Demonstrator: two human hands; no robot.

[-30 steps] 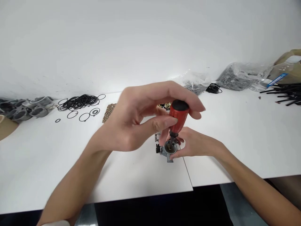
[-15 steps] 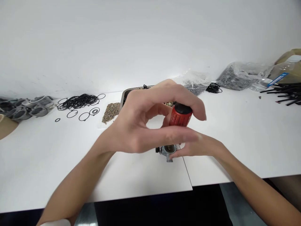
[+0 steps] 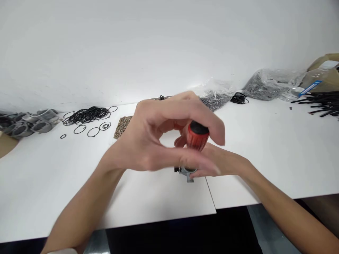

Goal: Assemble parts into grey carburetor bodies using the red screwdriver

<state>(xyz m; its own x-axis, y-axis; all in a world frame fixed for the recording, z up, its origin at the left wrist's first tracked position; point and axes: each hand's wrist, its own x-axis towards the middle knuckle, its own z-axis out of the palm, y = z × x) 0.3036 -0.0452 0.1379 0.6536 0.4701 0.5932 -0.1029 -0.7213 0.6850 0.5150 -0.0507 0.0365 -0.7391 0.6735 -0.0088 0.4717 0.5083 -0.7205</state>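
Observation:
My left hand is curled around the red handle of a screwdriver, which has a black end cap. The handle stands nearly upright, tilted a little; its shaft is hidden behind my fingers. Under it, close to the table, a small grey metal carburetor shows in part, with a round opening and a black knob on its left side. My right hand grips the carburetor from the right, thumb along its near side. My left hand covers most of the right fingers.
Black rubber rings and small brass-coloured parts lie to the left, beyond them grey metal castings. Along the wall are plastic bags of small parts, a black coil and black tubes. A table seam runs nearby.
My left hand and the screwdriver handle have shifted slightly left and down, the thumb now covering more of the carburetor. My right hand stays on the carburetor.

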